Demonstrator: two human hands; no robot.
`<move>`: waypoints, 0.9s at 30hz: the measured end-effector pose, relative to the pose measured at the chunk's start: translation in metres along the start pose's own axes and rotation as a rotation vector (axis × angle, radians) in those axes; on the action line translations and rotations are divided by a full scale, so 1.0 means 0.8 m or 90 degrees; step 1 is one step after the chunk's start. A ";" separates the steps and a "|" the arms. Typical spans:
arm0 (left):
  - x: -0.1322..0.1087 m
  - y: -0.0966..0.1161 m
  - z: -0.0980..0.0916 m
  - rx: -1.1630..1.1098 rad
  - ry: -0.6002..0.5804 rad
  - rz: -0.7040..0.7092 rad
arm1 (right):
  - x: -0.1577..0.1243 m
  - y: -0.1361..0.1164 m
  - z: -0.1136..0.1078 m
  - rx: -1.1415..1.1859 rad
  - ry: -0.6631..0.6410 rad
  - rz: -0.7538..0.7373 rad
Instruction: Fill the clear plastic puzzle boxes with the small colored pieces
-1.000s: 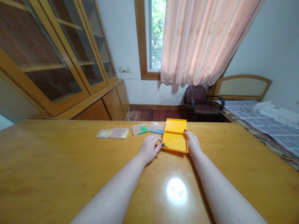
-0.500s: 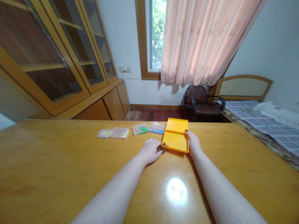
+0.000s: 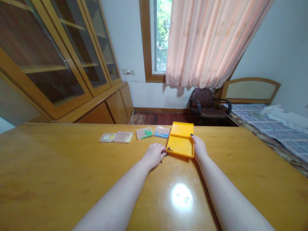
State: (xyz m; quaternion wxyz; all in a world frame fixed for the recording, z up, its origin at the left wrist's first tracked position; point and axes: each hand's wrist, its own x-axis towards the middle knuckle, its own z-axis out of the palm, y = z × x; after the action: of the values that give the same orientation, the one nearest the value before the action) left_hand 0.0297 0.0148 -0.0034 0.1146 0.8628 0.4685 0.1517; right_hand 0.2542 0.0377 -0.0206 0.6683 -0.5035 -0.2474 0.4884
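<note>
An open yellow plastic box (image 3: 181, 143) lies tilted up a little at the table's far side, its lid spread away from me. My right hand (image 3: 200, 148) grips its right edge, thumb over the rim. A few small dark brown pieces (image 3: 169, 149) lie in the box's near left corner. Just left of that corner, my left hand (image 3: 156, 155) is closed with its fingers curled; what they hold, if anything, is hidden. A tiny dark piece (image 3: 161, 162) shows on the table right under that hand.
Left of the yellow box sit clear plastic boxes: one with blue pieces (image 3: 161, 132), one with green pieces (image 3: 144, 133), and an open one with pale and yellow pieces (image 3: 123, 137). Behind the wooden table (image 3: 60, 173) stand a chair (image 3: 204, 102) and a bed (image 3: 264, 115).
My left thumb has drawn in toward the curled fingers, and a tiny dark piece now shows below the hand. My right hand and the yellow box have hardly moved.
</note>
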 end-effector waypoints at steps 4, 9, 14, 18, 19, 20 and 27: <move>0.000 0.000 0.002 -0.014 0.009 -0.009 | 0.000 -0.001 0.000 -0.017 0.003 -0.010; -0.001 0.001 0.002 -0.029 0.023 -0.013 | 0.002 0.001 -0.002 -0.024 0.003 -0.010; -0.004 0.002 0.000 -0.037 0.059 -0.029 | 0.001 0.001 -0.002 -0.032 0.006 -0.017; -0.003 0.000 0.002 -0.020 0.049 -0.041 | 0.000 -0.001 0.000 -0.015 -0.003 0.002; -0.002 -0.001 0.002 -0.014 0.045 -0.041 | -0.001 -0.001 0.001 -0.011 -0.005 0.010; -0.002 -0.001 0.001 -0.010 0.040 -0.042 | -0.001 -0.002 0.001 -0.008 -0.004 0.016; -0.001 0.004 -0.004 -0.011 0.014 -0.063 | 0.000 0.000 0.000 -0.008 -0.005 0.013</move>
State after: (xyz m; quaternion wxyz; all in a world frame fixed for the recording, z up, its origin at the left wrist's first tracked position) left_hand 0.0304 0.0130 0.0003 0.1239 0.8358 0.5105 0.1596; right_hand 0.2540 0.0375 -0.0205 0.6593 -0.5084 -0.2481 0.4953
